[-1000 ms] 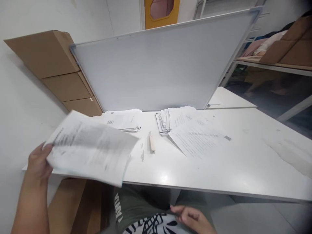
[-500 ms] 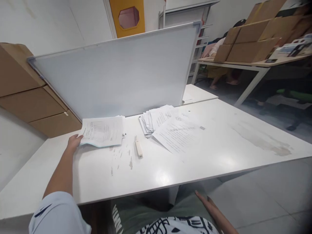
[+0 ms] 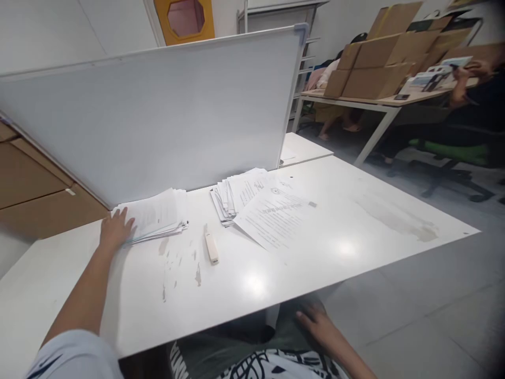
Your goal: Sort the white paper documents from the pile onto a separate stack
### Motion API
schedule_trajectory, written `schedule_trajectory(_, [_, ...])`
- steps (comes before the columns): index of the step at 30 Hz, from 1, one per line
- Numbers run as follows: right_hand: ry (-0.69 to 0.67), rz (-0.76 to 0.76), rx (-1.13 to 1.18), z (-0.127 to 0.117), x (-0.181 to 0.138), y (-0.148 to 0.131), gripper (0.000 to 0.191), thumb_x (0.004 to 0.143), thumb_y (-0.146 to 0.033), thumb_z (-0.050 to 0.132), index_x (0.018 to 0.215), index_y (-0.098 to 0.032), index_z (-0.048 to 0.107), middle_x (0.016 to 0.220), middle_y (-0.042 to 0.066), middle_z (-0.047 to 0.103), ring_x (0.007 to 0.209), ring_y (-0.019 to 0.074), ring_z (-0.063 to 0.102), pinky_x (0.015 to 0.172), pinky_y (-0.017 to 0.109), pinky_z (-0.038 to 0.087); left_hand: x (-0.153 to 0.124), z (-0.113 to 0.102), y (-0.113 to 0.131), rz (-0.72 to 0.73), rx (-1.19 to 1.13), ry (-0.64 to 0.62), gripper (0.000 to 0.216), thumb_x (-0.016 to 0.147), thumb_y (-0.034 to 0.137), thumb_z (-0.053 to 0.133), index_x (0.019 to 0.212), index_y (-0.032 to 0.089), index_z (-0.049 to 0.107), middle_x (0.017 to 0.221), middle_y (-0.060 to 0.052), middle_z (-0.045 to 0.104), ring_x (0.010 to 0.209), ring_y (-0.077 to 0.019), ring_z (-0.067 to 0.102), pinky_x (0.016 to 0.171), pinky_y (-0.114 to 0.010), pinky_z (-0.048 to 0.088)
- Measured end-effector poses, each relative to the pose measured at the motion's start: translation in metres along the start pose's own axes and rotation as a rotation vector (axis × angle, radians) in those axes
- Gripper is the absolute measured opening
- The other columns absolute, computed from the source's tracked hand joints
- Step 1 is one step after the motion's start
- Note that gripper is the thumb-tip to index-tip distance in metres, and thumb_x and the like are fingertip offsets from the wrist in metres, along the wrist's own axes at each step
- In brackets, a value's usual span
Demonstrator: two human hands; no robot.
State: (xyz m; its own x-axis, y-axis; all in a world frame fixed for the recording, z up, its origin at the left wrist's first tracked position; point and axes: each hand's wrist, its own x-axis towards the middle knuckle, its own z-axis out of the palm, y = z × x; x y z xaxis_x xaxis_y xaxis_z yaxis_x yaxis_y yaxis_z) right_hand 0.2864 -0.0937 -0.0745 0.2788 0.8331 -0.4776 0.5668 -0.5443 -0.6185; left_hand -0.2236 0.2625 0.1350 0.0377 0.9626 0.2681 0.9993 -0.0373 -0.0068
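My left hand [image 3: 115,229] lies flat, fingers stretched, on the near left edge of a stack of printed papers [image 3: 155,215] on the white table [image 3: 335,247]. My right hand [image 3: 320,325] rests below the table edge on my lap, fingers loosely spread, holding nothing. A second fanned pile of papers [image 3: 236,193] sits mid-table with a single printed sheet [image 3: 277,218] overlapping it. A small cream-coloured stapler-like tool [image 3: 211,246] lies between the two piles.
A whiteboard [image 3: 158,116] stands upright along the table's back edge. Brown cardboard boxes [image 3: 35,195] are at the far left. Another table with boxes [image 3: 379,68] stands at the back right, with a person [image 3: 471,87] seated on a green chair [image 3: 453,152].
My left hand carried a sheaf of papers from the near left onto the left stack, set it down, and now rests on it. The view has swung right.
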Motion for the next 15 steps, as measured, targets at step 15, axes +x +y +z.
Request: schedule_trajectory(15, [0.256,-0.452,-0.534,-0.098,0.02,-0.157,0.066,0.086,-0.032,0.062,0.142,-0.005,0.04,0.148,0.024,0.035,0.138,0.0356,0.033,0.112,0.058,0.016,-0.048,0.021,0.34,0.899,-0.223,-0.346,0.088,0.084,0.04,0.048,0.152,0.012,0.0,0.153,-0.018,0.031,0.14,-0.0275,0.033,0.113,-0.042,0.024])
